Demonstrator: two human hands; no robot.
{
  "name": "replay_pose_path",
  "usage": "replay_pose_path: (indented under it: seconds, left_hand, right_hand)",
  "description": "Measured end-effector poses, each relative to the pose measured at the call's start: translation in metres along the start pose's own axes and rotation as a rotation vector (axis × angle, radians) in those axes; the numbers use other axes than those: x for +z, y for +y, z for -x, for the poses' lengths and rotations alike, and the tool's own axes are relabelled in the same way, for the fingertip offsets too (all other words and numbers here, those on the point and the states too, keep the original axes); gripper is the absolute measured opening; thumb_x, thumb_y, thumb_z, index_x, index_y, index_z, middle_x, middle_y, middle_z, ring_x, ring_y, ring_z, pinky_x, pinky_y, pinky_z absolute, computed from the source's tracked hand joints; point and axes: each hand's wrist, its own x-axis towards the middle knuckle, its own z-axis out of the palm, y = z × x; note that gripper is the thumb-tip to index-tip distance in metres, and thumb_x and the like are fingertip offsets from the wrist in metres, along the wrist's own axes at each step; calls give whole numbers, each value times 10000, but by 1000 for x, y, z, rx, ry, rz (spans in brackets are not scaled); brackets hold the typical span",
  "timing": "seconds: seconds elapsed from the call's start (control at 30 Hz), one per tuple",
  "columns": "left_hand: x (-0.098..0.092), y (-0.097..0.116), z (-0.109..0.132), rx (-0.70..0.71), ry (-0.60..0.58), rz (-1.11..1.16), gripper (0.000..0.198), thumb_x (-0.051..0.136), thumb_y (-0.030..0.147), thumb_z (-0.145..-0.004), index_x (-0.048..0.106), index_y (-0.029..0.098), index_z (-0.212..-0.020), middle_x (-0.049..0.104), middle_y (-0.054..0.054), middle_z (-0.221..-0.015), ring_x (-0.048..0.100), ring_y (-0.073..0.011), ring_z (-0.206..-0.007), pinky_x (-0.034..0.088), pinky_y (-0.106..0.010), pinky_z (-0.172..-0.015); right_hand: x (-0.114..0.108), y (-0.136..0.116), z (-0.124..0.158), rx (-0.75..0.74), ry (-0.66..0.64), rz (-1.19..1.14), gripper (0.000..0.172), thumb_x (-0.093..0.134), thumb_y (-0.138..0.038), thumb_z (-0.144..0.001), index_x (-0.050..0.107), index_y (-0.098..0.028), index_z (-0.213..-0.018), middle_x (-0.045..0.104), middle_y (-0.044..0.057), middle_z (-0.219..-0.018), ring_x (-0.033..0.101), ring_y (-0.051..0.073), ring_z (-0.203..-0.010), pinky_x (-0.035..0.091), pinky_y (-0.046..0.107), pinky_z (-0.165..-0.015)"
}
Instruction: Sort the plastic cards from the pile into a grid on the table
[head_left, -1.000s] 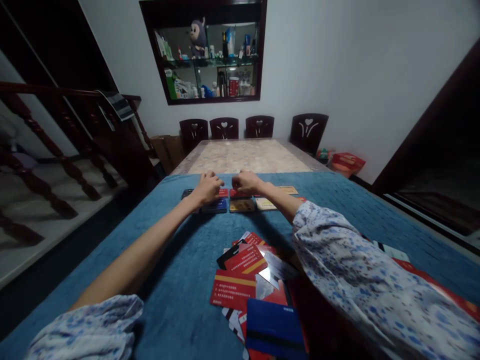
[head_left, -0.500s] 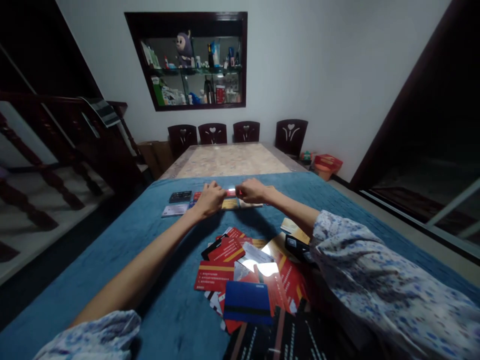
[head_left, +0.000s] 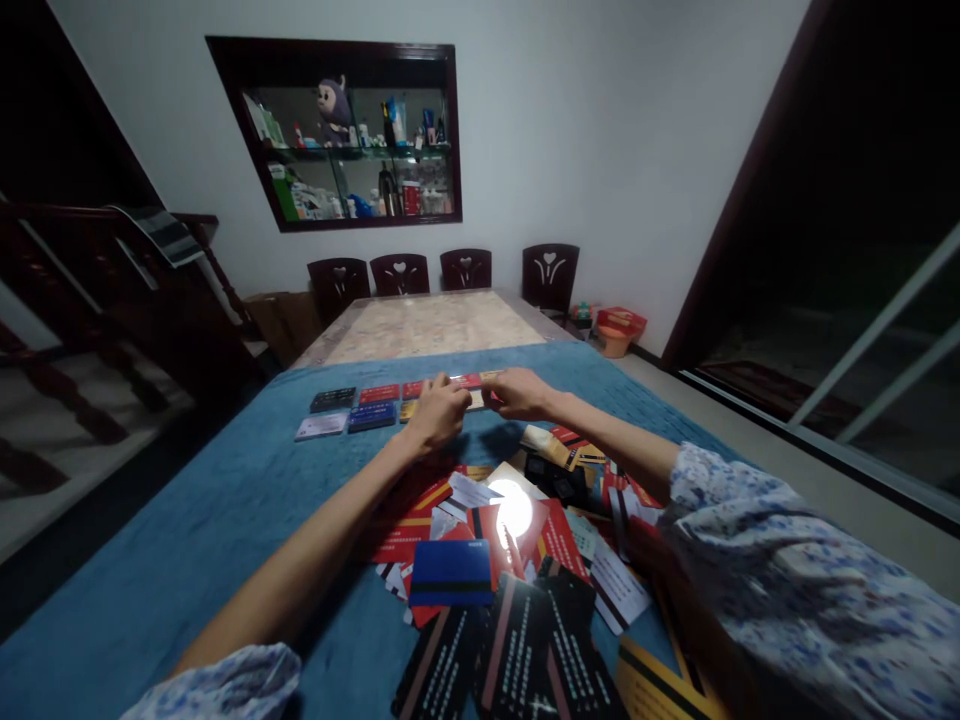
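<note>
Over two rows of cards on the blue cloth, my left hand (head_left: 441, 410) is closed, its fingers curled down. Just to its right, my right hand (head_left: 521, 393) is closed too, fingertips pinched together. A pale card (head_left: 475, 401) shows in the gap between both hands. What either hand grips, if anything, is hidden. The rows include a black card (head_left: 333, 400), a red card (head_left: 379, 394), a lilac-white card (head_left: 321, 426) and a blue card (head_left: 372, 416). Nearer me lies a loose pile with a dark-striped blue card (head_left: 451, 573) and black cards (head_left: 517, 640).
The blue cloth (head_left: 247, 490) covers the near part of a long table (head_left: 427, 325). Several dark chairs (head_left: 550, 277) stand at the far end. A wall cabinet (head_left: 457, 140) hangs behind, and a red bag (head_left: 621, 322) sits on the floor at right.
The view has turned right and shows more of the near pile. My hands are closer together over the right part of the rows, and more cards at the left are uncovered.
</note>
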Motion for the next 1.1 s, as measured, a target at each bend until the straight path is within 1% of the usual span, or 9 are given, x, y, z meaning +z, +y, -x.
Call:
replay_pose_path:
  seconds: [0.1,0.17,0.3,0.5,0.67,0.73,0.93,1.0,1.1]
  left_hand:
    - [2,18,-5,30,10,33,250,510,89,-866,713,192,-968,701,-107,-1022,485,-285,-1059,379,-438,-867]
    - [3,29,-8,43,14,52,269,515,79,-857,717,196,-990,701,-109,-1018,484,-288,-1067,383,-449,-879]
    - [3,50,-14,61,0,72,263,510,82,-867,721,197,-974,708,-103,-1003,481,-285,-1080,386,-450,-894]
    - [4,74,-19,94,-17,93,258,510,103,-878,726,201,-981,714,-95,-1011,478,-282,-1096,380,-451,-902]
    - [9,91,-23,107,-45,115,262,531,87,-860,731,203,-986,712,-88,-1040,472,-284,-1123,374,-456,-913]
    - [11,97,-25,115,-71,120,254,549,91,-850,733,205,-983,711,-86,-1035,465,-286,-1132,371,-461,-921]
    - [16,115,-33,134,-153,152,161,641,199,-828,738,203,-957,706,-94,-1022,447,-312,-1165,368,-476,-941]
    - [18,120,-35,131,-175,159,160,624,206,-838,738,201,-951,702,-101,-1041,443,-328,-1185,370,-501,-954]
    - [24,127,-35,128,-199,170,187,561,184,-866,723,194,-960,691,-114,-1093,439,-340,-1216,380,-530,-963]
  right_hand:
    - [4,11,16,11,22,-6,232,577,-194,-850,746,-214,-1009,753,84,-961,657,211,-848,343,265,-654]
    - [6,18,27,26,26,1,232,563,-205,-865,747,-216,-1005,757,83,-954,660,213,-841,330,269,-640]
    - [6,29,49,76,25,16,236,555,-216,-878,744,-222,-1019,759,83,-950,659,210,-822,323,272,-640]
    - [9,41,80,87,56,-4,224,552,-187,-868,745,-216,-978,757,80,-941,649,200,-853,334,273,-667]
    - [24,53,99,125,76,-35,204,570,-186,-855,743,-215,-958,744,71,-895,630,194,-841,330,269,-677]
    - [33,59,106,124,104,-72,212,548,-199,-875,740,-209,-966,736,71,-889,618,185,-826,330,267,-678]
    - [57,76,120,173,146,-138,183,552,-221,-869,732,-211,-897,710,65,-876,561,187,-833,320,279,-686]
    - [63,82,124,174,154,-144,184,555,-251,-876,733,-208,-897,702,79,-893,546,208,-873,325,294,-697]
    - [68,89,128,178,161,-148,212,562,-275,-873,744,-208,-959,696,103,-972,523,240,-938,347,321,-730]
